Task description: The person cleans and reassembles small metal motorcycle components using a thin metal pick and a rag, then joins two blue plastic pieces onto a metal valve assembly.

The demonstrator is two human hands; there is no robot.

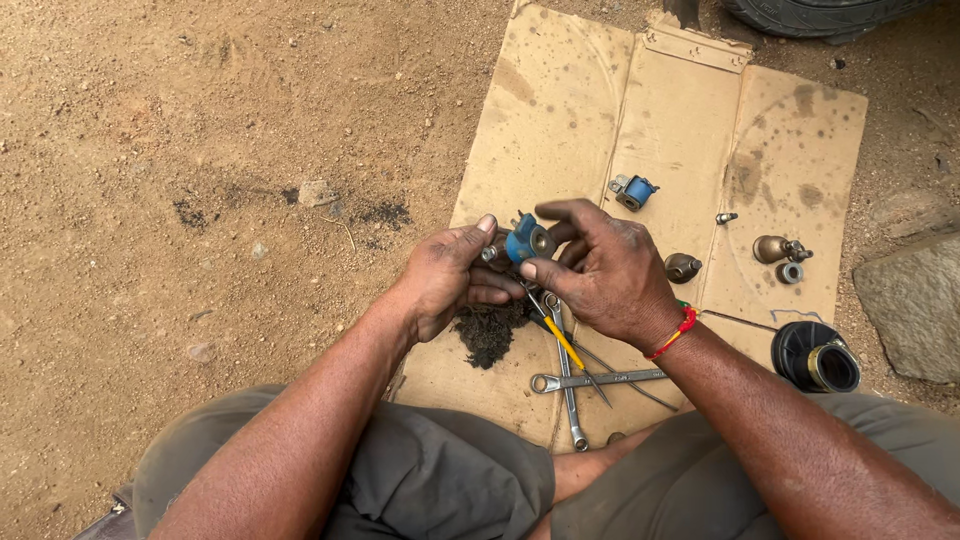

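Partly hidden: blue coil point(524, 243) between hands.

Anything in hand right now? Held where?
Yes: a small blue coil part, pinched between both hands. Left hand at its left metal end, right hand fingers around its right side.

Tyre point(820, 15) cut by top edge; blue coil point(527, 242) part-hidden.

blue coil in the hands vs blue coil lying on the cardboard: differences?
The held blue coil-shaped part is gripped off the ground between the left hand and right hand; the other blue coil-shaped part lies untouched on the stained cardboard sheet. The held one is partly hidden by fingers; the lying one shows whole. Both look alike: blue with grey metal.
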